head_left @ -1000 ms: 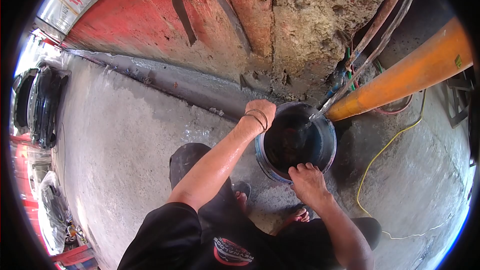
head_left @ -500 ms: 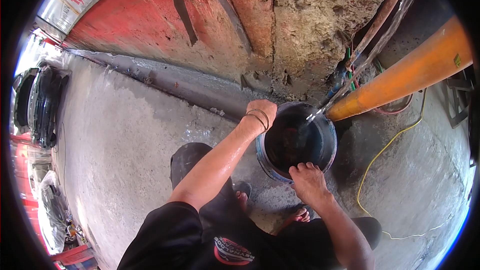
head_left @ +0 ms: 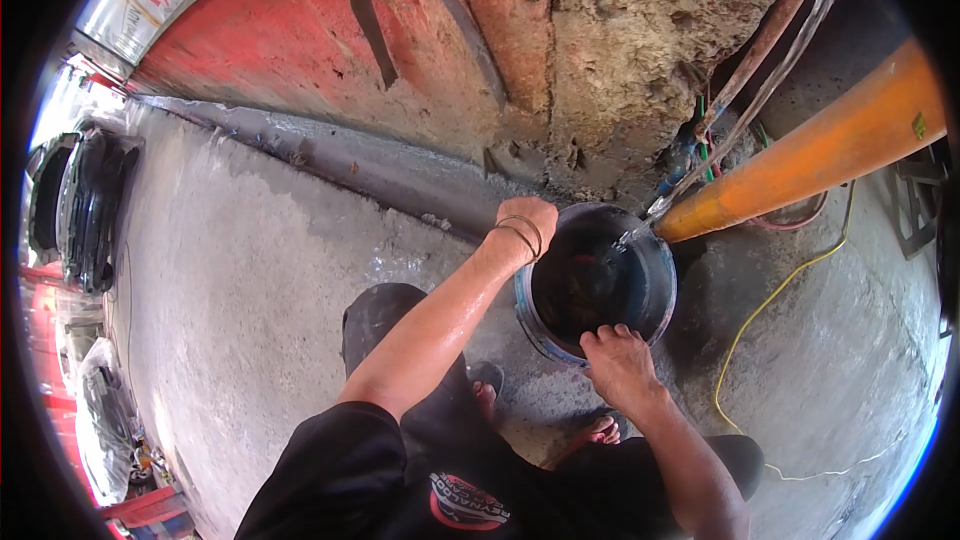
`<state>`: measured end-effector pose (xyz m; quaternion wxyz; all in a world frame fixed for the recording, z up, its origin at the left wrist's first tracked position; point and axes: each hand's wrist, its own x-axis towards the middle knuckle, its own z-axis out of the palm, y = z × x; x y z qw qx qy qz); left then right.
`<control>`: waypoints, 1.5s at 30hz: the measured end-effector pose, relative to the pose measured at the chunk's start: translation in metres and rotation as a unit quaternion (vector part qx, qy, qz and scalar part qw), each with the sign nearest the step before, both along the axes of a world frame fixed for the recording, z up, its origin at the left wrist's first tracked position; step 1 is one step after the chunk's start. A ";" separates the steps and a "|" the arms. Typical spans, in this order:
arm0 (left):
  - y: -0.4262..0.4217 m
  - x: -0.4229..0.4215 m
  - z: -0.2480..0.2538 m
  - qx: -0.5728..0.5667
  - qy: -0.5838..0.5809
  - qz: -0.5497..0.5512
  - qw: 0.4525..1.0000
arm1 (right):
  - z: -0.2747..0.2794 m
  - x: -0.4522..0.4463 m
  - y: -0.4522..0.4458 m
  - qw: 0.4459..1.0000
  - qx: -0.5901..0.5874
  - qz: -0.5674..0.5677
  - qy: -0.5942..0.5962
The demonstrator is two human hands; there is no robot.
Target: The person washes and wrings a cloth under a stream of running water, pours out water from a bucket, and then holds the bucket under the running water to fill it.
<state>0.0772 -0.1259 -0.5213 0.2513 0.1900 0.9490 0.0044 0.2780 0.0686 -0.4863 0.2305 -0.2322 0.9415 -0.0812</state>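
A dark round bucket (head_left: 664, 292) stands on the concrete, with dark water (head_left: 572, 290) inside. My left hand (head_left: 527, 223), a thin band round its wrist, is closed on the bucket's rim at the far left side. On the near side, my right hand (head_left: 618, 364) curls its fingers over the rim. A clear stream of water (head_left: 640, 230) runs down beside the orange pipe (head_left: 800, 155) and falls into the bucket's far right part. Whatever lies under the water is too dark to make out.
A worn red and bare wall (head_left: 450, 40) rises beyond the bucket, with a concrete ledge (head_left: 350, 175) at its foot. A yellow cord (head_left: 757, 310) lies on the floor (head_left: 240, 290) at right. Black car parts (head_left: 88, 210) are stacked at far left.
The bucket and both hands sit very slightly further right in the view. Water keeps pouring, its lower end a little shifted. Both hands keep their hold on the rim.
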 end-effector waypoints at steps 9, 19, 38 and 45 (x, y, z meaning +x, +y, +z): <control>0.000 -0.001 0.001 -0.002 -0.002 -0.002 1.000 | 0.000 0.000 0.000 0.999 -0.032 -0.005 0.031; 0.000 -0.001 0.000 -0.007 -0.005 -0.009 1.000 | -0.001 -0.001 -0.001 0.999 -0.029 -0.002 0.030; 0.000 -0.003 0.001 -0.017 -0.022 -0.009 1.000 | -0.003 -0.001 -0.001 0.999 -0.025 0.000 0.020; 0.000 -0.003 0.002 -0.013 -0.023 -0.006 1.000 | 0.002 -0.002 -0.002 1.000 -0.023 -0.004 0.001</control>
